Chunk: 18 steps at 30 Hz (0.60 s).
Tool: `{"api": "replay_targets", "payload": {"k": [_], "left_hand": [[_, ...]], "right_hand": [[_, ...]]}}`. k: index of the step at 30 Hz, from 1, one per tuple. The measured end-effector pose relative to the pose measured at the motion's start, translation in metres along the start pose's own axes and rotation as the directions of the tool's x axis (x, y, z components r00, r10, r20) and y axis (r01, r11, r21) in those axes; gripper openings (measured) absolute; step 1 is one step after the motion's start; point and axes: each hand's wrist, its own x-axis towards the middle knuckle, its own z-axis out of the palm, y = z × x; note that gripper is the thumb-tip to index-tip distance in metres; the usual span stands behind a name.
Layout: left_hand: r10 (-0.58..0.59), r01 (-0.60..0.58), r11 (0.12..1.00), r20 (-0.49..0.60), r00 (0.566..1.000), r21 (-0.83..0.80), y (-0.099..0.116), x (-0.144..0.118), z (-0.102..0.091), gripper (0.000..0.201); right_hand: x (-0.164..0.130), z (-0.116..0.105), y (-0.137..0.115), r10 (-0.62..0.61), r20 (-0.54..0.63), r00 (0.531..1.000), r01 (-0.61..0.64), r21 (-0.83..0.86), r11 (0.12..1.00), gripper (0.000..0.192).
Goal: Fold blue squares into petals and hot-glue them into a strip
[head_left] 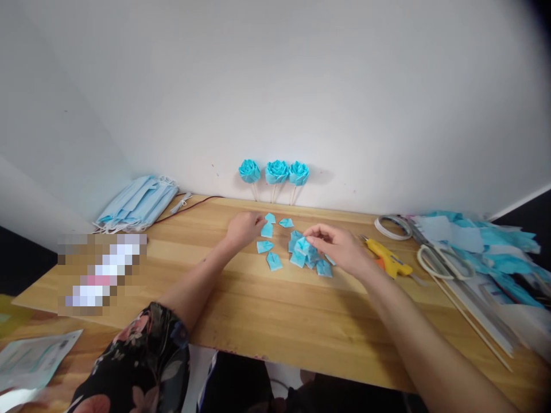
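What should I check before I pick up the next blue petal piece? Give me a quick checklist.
1. Right hand over the petal pile: ok.
2. Left hand at the loose petals: ok.
3. Glue gun within reach of the right hand: ok.
4. Glue gun hot: cannot tell.
5. Scissors clear of both hands: ok.
6. Finished roses out of the way against the wall: ok.

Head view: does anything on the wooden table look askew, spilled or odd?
Nothing looks damaged or spilled. The small folded blue pieces lie loosely scattered between the left hand and right hand. The heap of blue scraps at the right edge is untidy, with white-handled scissors lying partly on it.
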Motion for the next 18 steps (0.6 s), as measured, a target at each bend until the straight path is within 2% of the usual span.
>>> {"api": "replay_targets", "payload": {"k": [2, 4, 7, 9, 14, 18], "left_hand": [[-0.004, 0.003, 1.0, 0.007, 1.0, 0.029, -0.001, 0.001, 0.0, 0.033], [0.007, -0.007, 0.998, 0.01, 1.0, 0.064, -0.003, 0.001, 0.0, 0.033], [0.024, -0.026, 0.991, 0.023, 0.999, 0.131, -0.003, 0.002, 0.0, 0.034], [0.029, -0.035, 0.984, 0.038, 0.999, 0.174, -0.003, 0.002, 0.0, 0.035], [0.031, -0.036, 0.973, 0.027, 0.999, 0.23, 0.0, 0.001, -0.002, 0.036], [0.054, -0.053, 0.973, 0.001, 0.999, 0.224, 0.002, 0.0, -0.003, 0.037]], "right_hand": [[0.017, 0.007, 0.003, -0.018, 0.022, 1.0, 0.018, -0.022, 1.0, 0.021], [0.036, 0.01, 0.007, -0.04, -0.011, 0.999, 0.037, -0.169, 0.985, 0.022], [0.063, 0.012, 0.013, -0.066, -0.01, 0.998, 0.05, -0.531, 0.846, 0.027], [0.077, 0.015, 0.014, -0.085, 0.05, 0.995, 0.097, -0.641, 0.761, 0.029], [0.095, 0.03, 0.011, -0.107, 0.198, 0.974, 0.214, -0.666, 0.715, 0.032], [0.098, 0.04, 0.012, -0.094, 0.211, 0.973, 0.215, -0.682, 0.699, 0.028]]}}
